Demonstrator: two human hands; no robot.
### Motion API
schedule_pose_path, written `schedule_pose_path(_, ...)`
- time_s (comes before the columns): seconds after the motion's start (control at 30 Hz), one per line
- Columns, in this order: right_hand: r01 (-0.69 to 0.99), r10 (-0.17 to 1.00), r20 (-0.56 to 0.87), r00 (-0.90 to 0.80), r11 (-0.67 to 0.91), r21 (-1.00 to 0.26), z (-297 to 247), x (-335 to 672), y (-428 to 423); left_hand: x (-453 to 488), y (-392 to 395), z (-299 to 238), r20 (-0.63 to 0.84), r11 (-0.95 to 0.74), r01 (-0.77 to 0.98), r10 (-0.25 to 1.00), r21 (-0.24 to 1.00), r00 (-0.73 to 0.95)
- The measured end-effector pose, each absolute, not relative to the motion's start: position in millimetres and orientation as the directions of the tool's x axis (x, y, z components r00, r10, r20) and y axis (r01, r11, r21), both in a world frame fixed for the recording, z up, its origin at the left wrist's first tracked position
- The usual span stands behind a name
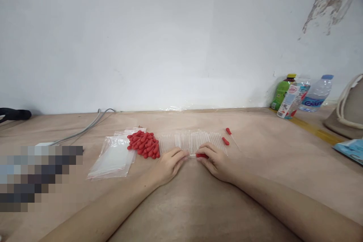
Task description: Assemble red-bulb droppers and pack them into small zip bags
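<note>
My left hand [170, 162] is closed on a thin clear glass dropper tube [192, 155], low over the table. Facing it, my right hand [215, 160] pinches a red rubber dropper bulb [200, 155] at the tube's right end. How far the tube sits inside the bulb is hidden by my fingers. Just behind both hands lies a row of clear glass tubes [184, 140], side by side. A heap of red rubber bulbs [144, 144] is left of the row. On the right lie a dropper with a red bulb [228, 131] on its tube and another red bulb [225, 141].
Clear plastic zip bags [112, 159] lie left of the bulb heap. A grey cable [82, 133] runs along the back left. Bottles [316, 96] and a carton [289, 101] stand at the back right, near a beige bag [347, 106] and a blue packet [351, 150].
</note>
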State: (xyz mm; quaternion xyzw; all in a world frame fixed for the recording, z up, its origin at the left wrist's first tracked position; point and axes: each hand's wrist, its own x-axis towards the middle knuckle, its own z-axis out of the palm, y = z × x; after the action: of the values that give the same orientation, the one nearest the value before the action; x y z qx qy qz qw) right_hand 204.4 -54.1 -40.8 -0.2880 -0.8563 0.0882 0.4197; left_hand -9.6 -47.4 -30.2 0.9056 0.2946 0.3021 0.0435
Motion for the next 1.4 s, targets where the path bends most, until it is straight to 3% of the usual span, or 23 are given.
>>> schedule_pose_path(0.3, 0.415, 0.537, 0.694, -0.479, 0.835, -0.360, -41, 204, -56, -11, -43, -32, 0.578, -0.895, 0.429, 0.415, 0.121, 0.702)
schedule_pose_path(0.47, 0.391, 0.504, 0.694, -0.514, 0.858, -0.334, -41, 206, -57, -13, -44, -30, 0.558, -0.905, 0.424, 0.344, -0.016, 0.755)
schedule_pose_path(0.77, 0.420, 0.490, 0.647, -0.584, 0.865, -0.275, -45, 207, -56, -11, -49, -25, 0.454, -0.855, 0.465, 0.329, -0.229, 0.828)
schedule_pose_path(0.9, 0.446, 0.508, 0.660, -0.553, 0.850, -0.281, -44, 206, -55, -10, -49, -26, 0.498, -0.852, 0.479, 0.328, -0.212, 0.803)
schedule_pose_path(1.1, 0.482, 0.542, 0.684, -0.489, 0.821, -0.306, -36, 209, -55, -12, -48, -23, 0.612, -0.814, 0.578, 0.427, -0.062, 0.666)
schedule_pose_path(1.4, 0.486, 0.513, 0.705, -0.490, 0.832, -0.268, -33, 212, -57, -13, -51, -29, 0.609, -0.826, 0.557, 0.484, 0.082, 0.628)
